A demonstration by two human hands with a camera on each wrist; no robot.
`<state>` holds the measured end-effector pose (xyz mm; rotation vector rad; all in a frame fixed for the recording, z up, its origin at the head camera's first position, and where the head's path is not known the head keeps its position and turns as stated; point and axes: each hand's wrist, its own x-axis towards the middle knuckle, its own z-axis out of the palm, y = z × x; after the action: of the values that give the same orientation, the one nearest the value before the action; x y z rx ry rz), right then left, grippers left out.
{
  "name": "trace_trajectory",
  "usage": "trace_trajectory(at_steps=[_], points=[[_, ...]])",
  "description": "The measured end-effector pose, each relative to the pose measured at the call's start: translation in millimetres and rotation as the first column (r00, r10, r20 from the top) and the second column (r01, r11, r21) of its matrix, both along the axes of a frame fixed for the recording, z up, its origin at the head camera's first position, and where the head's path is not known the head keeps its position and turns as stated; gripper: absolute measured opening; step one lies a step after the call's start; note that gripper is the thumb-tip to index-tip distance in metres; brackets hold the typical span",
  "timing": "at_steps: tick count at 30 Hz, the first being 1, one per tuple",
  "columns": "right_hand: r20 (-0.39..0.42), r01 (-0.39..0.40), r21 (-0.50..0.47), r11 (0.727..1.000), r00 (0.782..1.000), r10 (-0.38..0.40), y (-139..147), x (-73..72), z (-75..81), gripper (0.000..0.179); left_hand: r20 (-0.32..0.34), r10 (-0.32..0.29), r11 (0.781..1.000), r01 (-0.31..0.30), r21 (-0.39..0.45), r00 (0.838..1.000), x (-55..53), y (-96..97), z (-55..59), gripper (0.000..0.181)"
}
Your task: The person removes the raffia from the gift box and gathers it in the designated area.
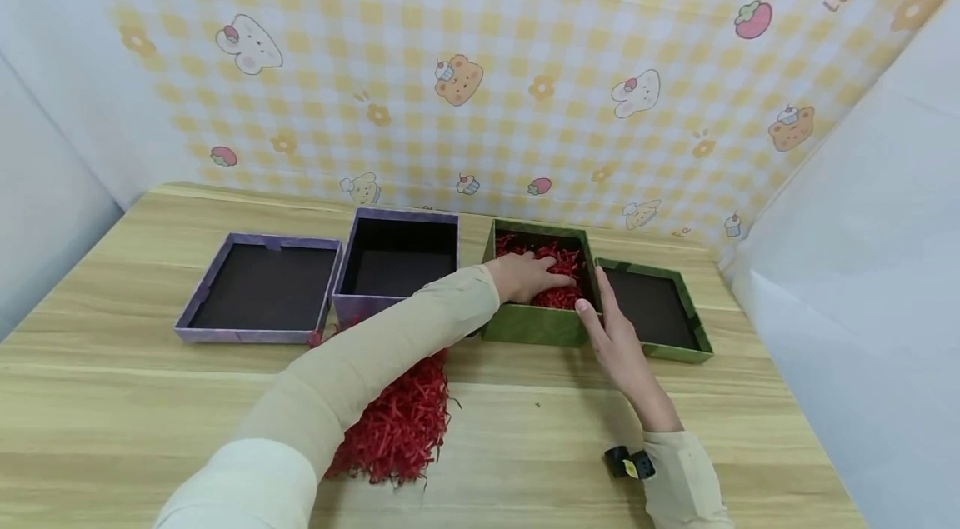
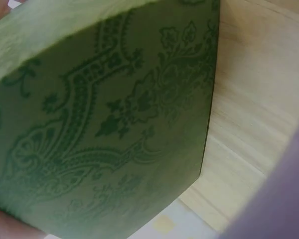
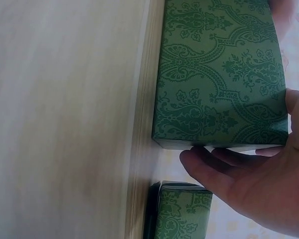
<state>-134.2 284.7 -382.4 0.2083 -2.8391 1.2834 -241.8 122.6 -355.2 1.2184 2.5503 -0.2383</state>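
A green patterned box (image 1: 534, 325) stands upright on the table, with red shredded paper (image 1: 558, 296) inside. My left hand (image 1: 525, 276) reaches over its front rim, fingers spread on the paper. At the box's front right corner, my right hand (image 1: 618, 341) holds the wall, fingers along the outer side and thumb at the rim. The right wrist view shows those fingers (image 3: 204, 169) against the box's side (image 3: 219, 74). In the left wrist view, the box's patterned wall (image 2: 114, 109) hides most of the left hand.
A green lid (image 1: 678, 354) lies right of the green box. To its left are a purple box (image 1: 345, 308) and a purple lid (image 1: 255, 336). A heap of red shredded paper (image 1: 397, 429) lies in front, partly under my left arm. A patterned cloth (image 1: 525, 129) hangs behind.
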Motion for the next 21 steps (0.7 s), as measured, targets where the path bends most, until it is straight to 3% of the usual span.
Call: trace_trajectory(at_steps=[11, 16, 21], points=[[-0.006, 0.0, -0.009, 1.0, 1.0, 0.0, -1.2, 0.1, 0.8, 0.064, 0.001, 0.048, 0.999, -0.048, -0.006, 0.999, 3.1, -0.3, -0.5, 0.058], [-0.008, 0.001, -0.01, 1.0, 1.0, -0.001, -1.1, 0.2, 0.5, 0.063, 0.038, 0.084, 0.996, -0.085, 0.012, 0.996, 2.4, -0.7, -1.3, 0.058], [-0.007, 0.009, -0.008, 1.0, 1.0, -0.009, -1.6, 0.9, -0.7, 0.062, 0.114, 0.099, 0.992, -0.108, 0.066, 0.988, -1.8, -1.1, -1.3, 0.061]])
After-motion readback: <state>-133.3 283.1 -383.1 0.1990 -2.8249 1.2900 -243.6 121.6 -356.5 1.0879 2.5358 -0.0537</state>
